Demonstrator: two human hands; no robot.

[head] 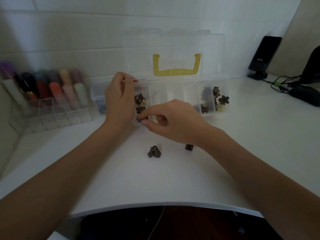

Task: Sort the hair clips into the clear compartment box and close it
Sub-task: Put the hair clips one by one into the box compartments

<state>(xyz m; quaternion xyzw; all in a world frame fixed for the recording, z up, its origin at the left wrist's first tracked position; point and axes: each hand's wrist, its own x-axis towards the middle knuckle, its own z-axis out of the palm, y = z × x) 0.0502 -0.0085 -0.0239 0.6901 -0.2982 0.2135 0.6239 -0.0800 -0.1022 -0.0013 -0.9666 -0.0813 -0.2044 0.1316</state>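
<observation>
A clear compartment box [174,94] sits open on a white surface [121,170], lid upright. The right hand [174,120] pinches a dark clip [141,120] over the box's leftmost compartment; the left hand [119,99] rests at that end, fingers loosely curled. Sorting is under way. Two dark clips [154,151] lie in front of the box, likely next.

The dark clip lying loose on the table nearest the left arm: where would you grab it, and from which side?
I'd pinch the dark clip across its two flat sides, coming straight down from above. It sits alone on the table, with open space all round, so fingers fit on both sides. Its exact shape is blurred, so which end holds the teeth is unclear.
</observation>
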